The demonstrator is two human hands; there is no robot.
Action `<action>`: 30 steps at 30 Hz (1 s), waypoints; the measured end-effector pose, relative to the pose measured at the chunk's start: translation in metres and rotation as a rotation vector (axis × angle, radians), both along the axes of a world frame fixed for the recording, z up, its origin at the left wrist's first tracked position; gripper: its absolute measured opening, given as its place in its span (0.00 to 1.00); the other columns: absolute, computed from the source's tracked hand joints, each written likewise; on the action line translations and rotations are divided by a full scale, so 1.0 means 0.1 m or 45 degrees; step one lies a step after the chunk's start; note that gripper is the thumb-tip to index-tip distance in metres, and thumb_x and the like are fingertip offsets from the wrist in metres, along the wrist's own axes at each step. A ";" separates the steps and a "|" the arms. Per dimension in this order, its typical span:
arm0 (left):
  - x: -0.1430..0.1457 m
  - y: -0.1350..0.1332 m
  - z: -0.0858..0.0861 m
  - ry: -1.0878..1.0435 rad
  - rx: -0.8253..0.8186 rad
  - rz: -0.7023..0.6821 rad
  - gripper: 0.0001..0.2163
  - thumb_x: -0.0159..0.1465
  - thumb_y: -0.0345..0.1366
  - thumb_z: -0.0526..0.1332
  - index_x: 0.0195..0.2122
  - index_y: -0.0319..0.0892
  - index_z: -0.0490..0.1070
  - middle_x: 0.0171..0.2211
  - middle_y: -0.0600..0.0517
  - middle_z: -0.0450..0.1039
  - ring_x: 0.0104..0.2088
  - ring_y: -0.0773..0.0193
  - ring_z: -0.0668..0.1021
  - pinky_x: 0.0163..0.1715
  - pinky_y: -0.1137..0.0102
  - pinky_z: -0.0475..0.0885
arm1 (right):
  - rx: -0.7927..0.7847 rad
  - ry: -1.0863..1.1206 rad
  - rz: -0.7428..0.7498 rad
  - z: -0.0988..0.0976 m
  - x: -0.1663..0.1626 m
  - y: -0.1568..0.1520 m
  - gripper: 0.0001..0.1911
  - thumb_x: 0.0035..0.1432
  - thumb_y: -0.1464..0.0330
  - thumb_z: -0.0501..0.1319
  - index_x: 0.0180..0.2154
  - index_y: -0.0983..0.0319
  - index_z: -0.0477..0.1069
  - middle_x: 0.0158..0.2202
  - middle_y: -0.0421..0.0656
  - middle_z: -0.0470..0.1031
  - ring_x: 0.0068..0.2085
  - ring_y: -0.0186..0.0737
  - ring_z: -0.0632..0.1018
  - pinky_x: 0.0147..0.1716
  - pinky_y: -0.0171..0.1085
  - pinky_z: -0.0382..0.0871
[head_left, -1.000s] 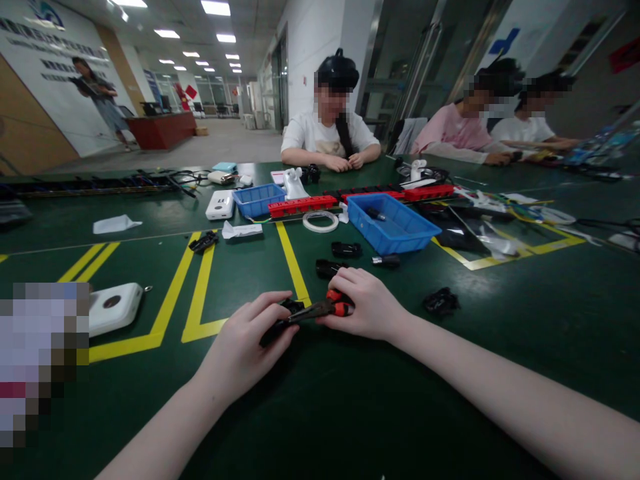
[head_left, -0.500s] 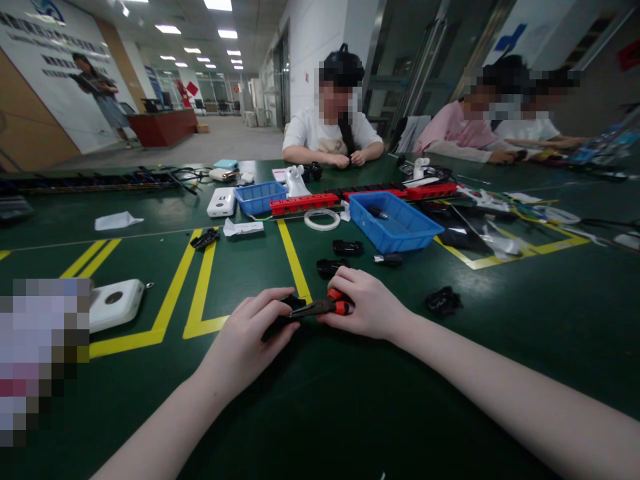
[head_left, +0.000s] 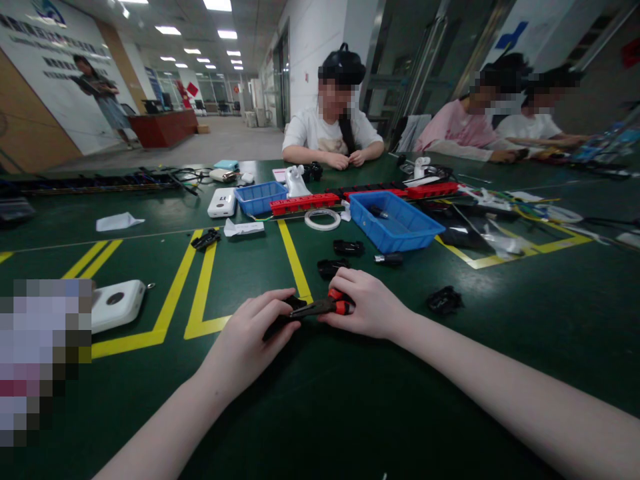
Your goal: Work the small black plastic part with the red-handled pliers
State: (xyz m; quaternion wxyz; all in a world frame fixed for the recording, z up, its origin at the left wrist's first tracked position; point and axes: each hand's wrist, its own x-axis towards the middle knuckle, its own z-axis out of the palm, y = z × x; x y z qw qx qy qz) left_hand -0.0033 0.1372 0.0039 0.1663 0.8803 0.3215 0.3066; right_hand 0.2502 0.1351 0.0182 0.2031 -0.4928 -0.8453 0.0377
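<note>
My right hand (head_left: 363,303) is closed round the red-and-black handles of a pair of needle-nose pliers (head_left: 317,307). The long jaws point left, to a small black part (head_left: 296,303) that my left hand (head_left: 260,320) grips between fingers and thumb. Fingers cover most of that part, so its kind and whether the jaws bite on it cannot be made out. Just beyond my right hand lie two black plastic pieces, a nearer one (head_left: 331,268) and a farther one (head_left: 349,248). A black cylindrical piece with a silvery end (head_left: 388,259) is beside them.
A large blue bin (head_left: 397,227) and a smaller blue bin (head_left: 260,198) stand beyond my hands, near a tape roll (head_left: 322,220) and red strips (head_left: 304,203). Black pieces lie right (head_left: 445,301) and left (head_left: 205,239). A white device (head_left: 117,305) sits at left. Several people are around.
</note>
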 end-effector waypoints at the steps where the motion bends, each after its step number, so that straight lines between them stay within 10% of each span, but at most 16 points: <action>1: 0.00 0.00 0.00 -0.007 0.002 -0.003 0.02 0.68 0.32 0.58 0.41 0.43 0.68 0.55 0.45 0.72 0.50 0.55 0.77 0.48 0.53 0.77 | 0.000 -0.004 0.000 0.00 0.00 0.00 0.19 0.54 0.51 0.65 0.31 0.61 0.67 0.33 0.43 0.70 0.33 0.39 0.71 0.33 0.38 0.63; 30: 0.01 0.00 0.02 -0.003 -0.042 0.039 0.03 0.67 0.33 0.59 0.41 0.43 0.71 0.54 0.45 0.73 0.51 0.54 0.78 0.49 0.51 0.77 | 0.069 0.001 -0.032 -0.02 0.01 0.01 0.21 0.53 0.50 0.65 0.31 0.61 0.68 0.34 0.43 0.70 0.33 0.39 0.70 0.33 0.39 0.61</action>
